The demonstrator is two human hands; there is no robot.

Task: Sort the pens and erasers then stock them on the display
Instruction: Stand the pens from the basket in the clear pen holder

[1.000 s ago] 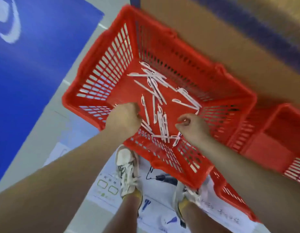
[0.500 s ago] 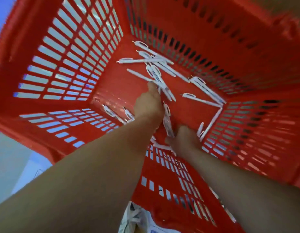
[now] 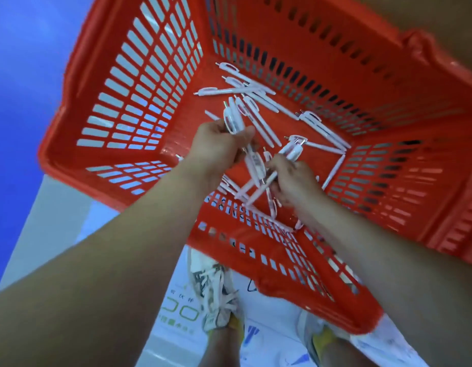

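Two bare hands hold white pens inside a red slotted plastic basket (image 3: 139, 102).

The left hand (image 3: 216, 147) curls round a bunch of white plastic click pens (image 3: 230, 120), two or three of them, standing upright. The right hand (image 3: 293, 181) pinches a second fanned bunch (image 3: 291, 152) of about four. Roughly nine loose white pens (image 3: 258, 102) lie crossed on the basket floor, toward the far wall and the right corner. Dark print on the barrels is too blurred to read. The basket walls rise close round both wrists, and bare floor shows left of the hands. Below the near rim, two white laced trainers (image 3: 213, 295) stand on a white printed sheet (image 3: 181, 311) whose green characters are illegible.
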